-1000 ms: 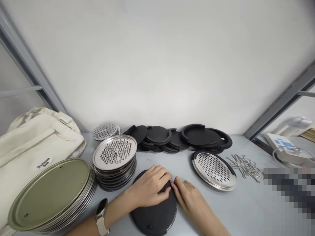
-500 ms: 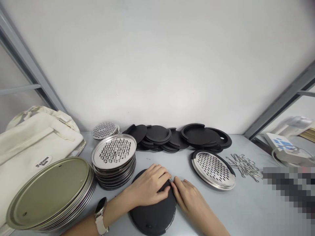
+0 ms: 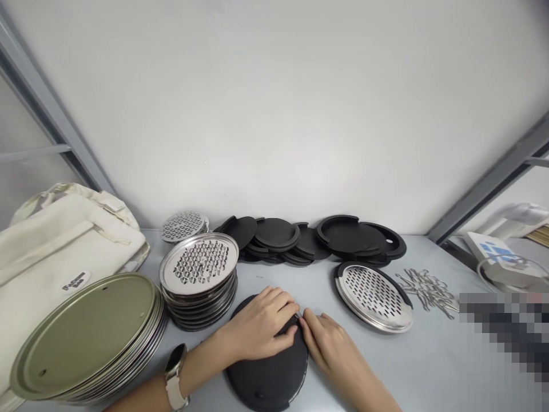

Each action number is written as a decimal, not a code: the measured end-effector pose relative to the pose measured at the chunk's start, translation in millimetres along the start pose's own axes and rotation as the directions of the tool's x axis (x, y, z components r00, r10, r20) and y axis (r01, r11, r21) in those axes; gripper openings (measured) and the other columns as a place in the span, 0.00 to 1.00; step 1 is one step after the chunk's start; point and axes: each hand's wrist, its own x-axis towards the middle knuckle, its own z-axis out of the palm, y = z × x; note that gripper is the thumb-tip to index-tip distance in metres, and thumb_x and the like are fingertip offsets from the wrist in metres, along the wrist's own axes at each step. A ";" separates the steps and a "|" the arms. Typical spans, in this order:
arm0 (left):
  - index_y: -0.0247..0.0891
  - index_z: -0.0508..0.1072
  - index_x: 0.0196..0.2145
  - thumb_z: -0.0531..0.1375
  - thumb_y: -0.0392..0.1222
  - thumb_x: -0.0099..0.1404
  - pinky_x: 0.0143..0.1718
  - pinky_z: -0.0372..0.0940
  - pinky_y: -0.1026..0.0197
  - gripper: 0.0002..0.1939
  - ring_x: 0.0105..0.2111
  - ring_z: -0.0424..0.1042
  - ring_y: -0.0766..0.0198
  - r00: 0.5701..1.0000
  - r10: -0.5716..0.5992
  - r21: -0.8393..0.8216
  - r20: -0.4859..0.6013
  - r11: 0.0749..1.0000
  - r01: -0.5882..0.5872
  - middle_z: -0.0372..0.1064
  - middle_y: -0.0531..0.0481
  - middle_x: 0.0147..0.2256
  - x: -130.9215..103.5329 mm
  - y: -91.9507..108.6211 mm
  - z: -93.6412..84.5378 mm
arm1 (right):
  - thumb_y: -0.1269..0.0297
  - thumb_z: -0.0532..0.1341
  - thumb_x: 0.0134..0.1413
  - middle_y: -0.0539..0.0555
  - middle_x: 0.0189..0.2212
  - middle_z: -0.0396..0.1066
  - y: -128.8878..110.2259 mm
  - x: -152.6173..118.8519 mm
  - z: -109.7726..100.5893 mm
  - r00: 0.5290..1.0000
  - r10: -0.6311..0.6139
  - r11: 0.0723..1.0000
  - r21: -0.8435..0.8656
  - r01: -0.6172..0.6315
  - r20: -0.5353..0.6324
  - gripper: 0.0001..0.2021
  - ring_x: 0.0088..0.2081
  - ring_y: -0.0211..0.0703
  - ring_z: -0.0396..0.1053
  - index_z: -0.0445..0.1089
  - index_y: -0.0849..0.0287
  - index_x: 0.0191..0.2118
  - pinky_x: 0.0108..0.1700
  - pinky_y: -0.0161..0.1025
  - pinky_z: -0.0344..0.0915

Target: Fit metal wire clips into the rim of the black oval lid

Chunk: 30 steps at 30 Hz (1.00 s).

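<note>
A round black disc [image 3: 270, 380] lies flat at the front middle of the table, with a thin metal rim showing at its lower right edge. My left hand [image 3: 268, 323], with a watch on the wrist, rests over its upper part, fingers bent toward the right edge. Against that same edge my right hand [image 3: 326, 340] is pressed, its fingertips close to the left hand's. A small metal bit shows between the fingertips of both hands; most of it is hidden. To the right lies a perforated metal grater disc [image 3: 373, 294] in a black rim.
Green-topped oval plates [image 3: 90, 337] are stacked at the left beside a cream bag [image 3: 103, 229]. Grater discs [image 3: 201, 266] form a stack nearby. Black holders [image 3: 274, 234] line the wall. Metal hooks [image 3: 429, 289] and a white box [image 3: 501, 257] are at the right.
</note>
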 end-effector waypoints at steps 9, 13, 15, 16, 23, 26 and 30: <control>0.36 0.65 0.41 0.54 0.37 0.62 0.44 0.58 0.56 0.08 0.40 0.62 0.59 1.000 0.007 0.019 -0.024 1.000 -0.006 0.63 0.47 0.36 -0.2 -0.6 1.3 | 0.68 0.40 0.65 0.47 0.19 0.62 0.3 0.5 -0.8 1.000 0.010 1.000 0.000 -0.010 0.002 0.12 0.21 0.41 0.62 0.54 0.55 0.30 0.25 0.36 0.53; 0.36 0.64 0.40 0.54 0.37 0.62 0.45 0.57 0.56 0.08 0.40 0.62 0.58 1.000 0.004 0.021 -0.010 1.000 -0.004 0.63 0.47 0.37 -0.2 -0.9 1.4 | 0.68 0.41 0.65 0.48 0.20 0.61 0.2 0.0 -0.7 1.000 0.013 1.000 0.003 -0.014 0.012 0.12 0.21 0.41 0.63 0.54 0.55 0.31 0.25 0.36 0.53; 0.36 0.64 0.41 0.54 0.37 0.62 0.45 0.56 0.55 0.08 0.41 0.62 0.58 1.000 0.002 0.019 -0.009 1.000 -0.002 0.63 0.47 0.37 -0.2 -0.8 1.1 | 0.68 0.41 0.65 0.47 0.20 0.61 -0.1 0.2 -0.6 1.000 0.014 1.000 0.004 -0.015 0.011 0.11 0.22 0.41 0.63 0.54 0.55 0.31 0.25 0.36 0.53; 0.36 0.64 0.41 0.54 0.37 0.62 0.45 0.56 0.55 0.08 0.41 0.62 0.58 1.000 0.000 0.018 -0.009 1.000 0.000 0.63 0.48 0.37 -0.1 -0.8 0.8 | 0.68 0.41 0.65 0.47 0.19 0.61 -0.2 0.4 -0.7 1.000 0.014 1.000 0.002 -0.014 0.009 0.11 0.22 0.41 0.63 0.54 0.55 0.31 0.25 0.36 0.53; 0.36 0.65 0.40 0.53 0.37 0.63 0.45 0.56 0.55 0.08 0.40 0.61 0.59 1.000 0.011 0.003 -0.001 1.000 -0.011 0.63 0.47 0.37 -0.3 -0.7 -1.6 | 0.69 0.40 0.65 0.48 0.19 0.62 -1.2 1.9 -2.5 1.000 -0.010 1.000 -0.018 0.009 -0.023 0.12 0.20 0.40 0.62 0.54 0.56 0.30 0.24 0.35 0.53; 0.36 0.66 0.41 0.53 0.37 0.63 0.45 0.57 0.56 0.08 0.41 0.61 0.59 1.000 0.015 -0.006 0.000 1.000 -0.015 0.63 0.47 0.38 -0.9 -0.7 -2.0 | 0.69 0.40 0.65 0.48 0.19 0.62 -1.5 1.8 -2.9 1.000 -0.013 1.000 -0.015 0.012 -0.018 0.12 0.21 0.40 0.63 0.54 0.56 0.31 0.24 0.35 0.53; 0.37 0.67 0.42 0.53 0.37 0.64 0.45 0.57 0.56 0.08 0.41 0.61 0.59 1.000 0.030 -0.008 0.003 1.000 -0.029 0.63 0.47 0.38 -1.5 -0.8 -2.4 | 0.70 0.40 0.65 0.48 0.20 0.62 -1.3 0.8 -2.5 0.999 -0.033 0.999 -0.015 0.033 -0.017 0.12 0.21 0.40 0.63 0.55 0.56 0.32 0.25 0.36 0.54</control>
